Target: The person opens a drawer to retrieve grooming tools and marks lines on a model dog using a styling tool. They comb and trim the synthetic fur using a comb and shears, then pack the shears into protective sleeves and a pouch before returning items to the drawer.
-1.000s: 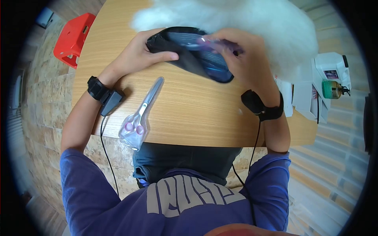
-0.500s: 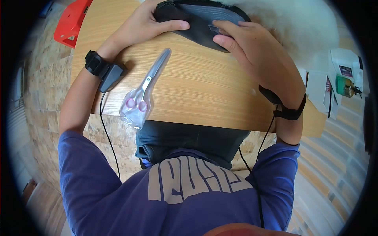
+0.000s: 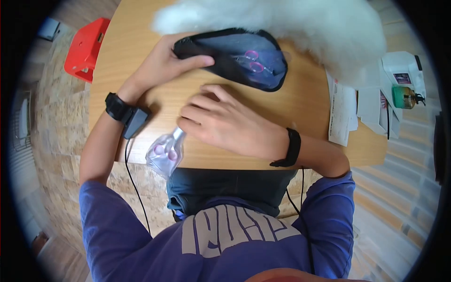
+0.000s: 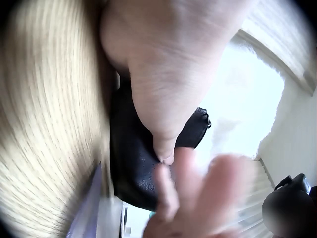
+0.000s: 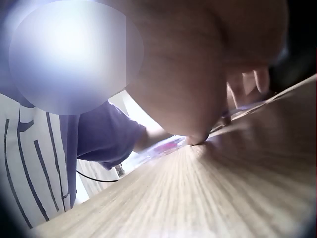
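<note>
A black zip pouch (image 3: 224, 69) lies open-mouthed near the far side of the table. My left hand (image 3: 162, 66) grips its left end, thumb laid over the near wall; the left wrist view also shows the pouch's dark side (image 4: 131, 148) under that thumb. Inside the pouch is a pair of small scissors with pink finger rings (image 3: 256, 67), in clear wrapping. Nearer me, large scissors in a clear plastic sleeve (image 3: 164, 152) lie by the table's front edge. My right hand (image 3: 225, 122) pinches them around the blades, which its fingers hide.
A white fluffy mass (image 3: 291, 21) spreads behind the pouch. Papers (image 3: 339, 110) and a white box (image 3: 371, 105) are at the right, by a green bottle (image 3: 403, 97) and a white jug (image 3: 399, 70). A red stool (image 3: 87, 49) stands beyond the table's left edge.
My right hand has left the pouch, where the small scissors now lie, and come down and left onto the sleeved large scissors. My left hand keeps its hold on the pouch.
</note>
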`<state>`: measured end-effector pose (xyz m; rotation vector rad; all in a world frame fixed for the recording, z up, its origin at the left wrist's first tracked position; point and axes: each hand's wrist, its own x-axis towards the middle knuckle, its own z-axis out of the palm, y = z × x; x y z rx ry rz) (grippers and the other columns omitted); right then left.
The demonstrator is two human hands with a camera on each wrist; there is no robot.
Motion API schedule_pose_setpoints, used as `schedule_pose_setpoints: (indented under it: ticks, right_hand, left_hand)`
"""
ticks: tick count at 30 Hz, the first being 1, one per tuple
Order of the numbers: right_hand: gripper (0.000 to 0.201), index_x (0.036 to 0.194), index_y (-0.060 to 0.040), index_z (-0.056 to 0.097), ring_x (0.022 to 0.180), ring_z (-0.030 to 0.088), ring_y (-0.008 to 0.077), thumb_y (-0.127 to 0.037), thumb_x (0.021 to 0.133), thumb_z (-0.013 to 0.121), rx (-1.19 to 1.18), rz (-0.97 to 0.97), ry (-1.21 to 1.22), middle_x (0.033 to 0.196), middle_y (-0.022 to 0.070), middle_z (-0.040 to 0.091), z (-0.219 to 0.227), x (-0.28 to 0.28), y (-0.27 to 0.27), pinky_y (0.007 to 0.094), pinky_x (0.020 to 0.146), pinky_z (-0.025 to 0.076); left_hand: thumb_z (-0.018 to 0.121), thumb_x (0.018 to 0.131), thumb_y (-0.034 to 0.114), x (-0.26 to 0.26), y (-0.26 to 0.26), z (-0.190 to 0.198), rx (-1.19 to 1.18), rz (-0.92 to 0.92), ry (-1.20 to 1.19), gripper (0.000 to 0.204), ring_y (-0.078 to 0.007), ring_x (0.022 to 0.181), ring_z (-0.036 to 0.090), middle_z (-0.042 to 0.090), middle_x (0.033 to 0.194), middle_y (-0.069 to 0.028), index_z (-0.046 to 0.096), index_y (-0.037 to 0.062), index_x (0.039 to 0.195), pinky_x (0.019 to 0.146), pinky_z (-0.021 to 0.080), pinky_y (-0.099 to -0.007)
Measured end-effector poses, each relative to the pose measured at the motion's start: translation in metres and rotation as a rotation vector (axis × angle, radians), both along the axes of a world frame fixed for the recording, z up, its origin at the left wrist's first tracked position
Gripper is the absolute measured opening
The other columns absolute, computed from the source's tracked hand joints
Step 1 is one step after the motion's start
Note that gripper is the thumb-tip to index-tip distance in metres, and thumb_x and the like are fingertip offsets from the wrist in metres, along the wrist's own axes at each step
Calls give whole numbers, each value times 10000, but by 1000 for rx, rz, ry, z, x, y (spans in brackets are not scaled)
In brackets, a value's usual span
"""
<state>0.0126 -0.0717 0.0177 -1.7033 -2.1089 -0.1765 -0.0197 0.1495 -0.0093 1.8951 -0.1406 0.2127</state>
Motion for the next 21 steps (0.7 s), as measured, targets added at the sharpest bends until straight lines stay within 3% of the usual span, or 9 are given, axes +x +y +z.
schedule_pose_setpoints:
  ticks: [1,2,6,10,12,14,15,17,21]
  right_hand:
    - [175,1001,-61,674,1047,622,242,-129,845,632,-223,33,-10,994,42,635,8,1,-4,387,1028,444]
    - [108,920,-60,634,958,612,226,-132,841,620,-178,-1,-25,899,32,579,6,1,-7,374,941,490]
    - [146,959,-40,650,975,613,226,-116,838,620,-234,-55,60,893,38,580,17,13,-20,357,843,526]
    - [108,944,-13,633,866,647,254,-89,867,644,24,-44,138,914,83,620,69,48,-31,384,703,545]
    - [193,1037,-7,699,815,660,264,11,845,706,204,-203,181,919,118,659,104,57,-45,341,712,533]
    - [177,1019,-15,709,804,664,258,12,845,715,215,-341,120,909,109,665,126,67,-58,341,706,533]
    - [161,1002,-23,720,793,668,252,13,845,724,225,-481,69,900,99,671,131,71,-65,341,700,533]
    - [105,959,-25,723,744,650,257,-25,855,738,186,-508,68,884,85,659,129,82,-70,353,676,516]
    - [90,938,0,723,746,637,283,-32,854,713,16,-412,82,855,99,642,96,92,-56,371,681,507]
  left_hand:
    - [808,905,109,0,1,0,9,-1,-16,392,-64,976,611,728,1077,-10,667,-26,1245,877,525,-258]
    - [809,903,105,0,1,0,6,-9,11,399,-63,975,607,728,1075,-9,664,-29,1251,878,521,-255]
    - [807,901,94,1,-2,8,-2,-37,42,412,-63,970,599,730,1087,-14,656,-43,1259,886,514,-250]
    - [811,898,106,-3,-6,10,-102,-19,82,437,-74,984,622,737,1119,-36,654,-38,1280,901,523,-257]
    - [812,898,112,-4,-5,8,-172,-11,112,450,-78,992,638,743,1134,-47,655,-28,1295,908,530,-261]
    - [826,887,133,-4,2,3,277,16,-159,485,-96,1025,646,742,1159,-75,647,-36,1305,933,527,-270]
    - [826,887,133,-2,1,5,279,13,-167,485,-96,1025,646,742,1159,-75,647,-36,1305,933,527,-270]
    - [842,872,152,0,0,11,45,-27,71,519,-107,1039,645,740,1171,-93,643,-44,1310,947,521,-278]
    - [872,841,140,0,-2,12,102,7,-5,518,-103,1023,615,724,1131,-53,646,-68,1258,948,507,-285]
